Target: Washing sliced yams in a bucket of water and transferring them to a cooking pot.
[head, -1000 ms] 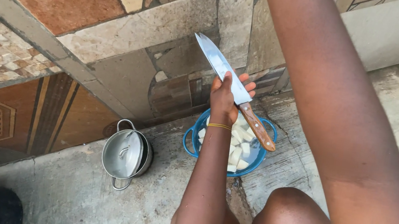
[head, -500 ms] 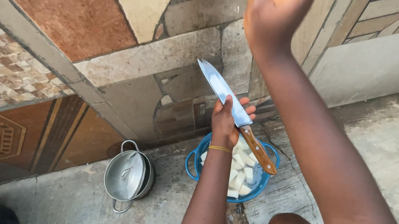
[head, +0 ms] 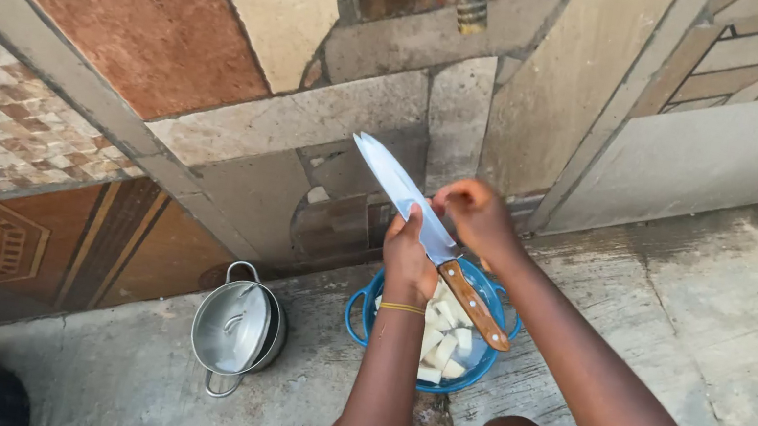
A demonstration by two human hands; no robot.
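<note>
Right hand (head: 477, 215) has come down from overhead, fingers pinching at the knife (head: 430, 237). Left hand (head: 408, 265) grips the knife where blade meets wooden handle, directly above the blue bowl (head: 361, 307) of white pieces; lidded pot (head: 236, 327) left.

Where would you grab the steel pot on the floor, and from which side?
Best bet: the loop handles. The pot stands upright on the concrete floor, lid on, with one wire loop at its far rim and one at its near rim. Come from above and hook both loops; the smooth round wall offers little purchase. The near loop faces the person, so it looks easiest.
</note>
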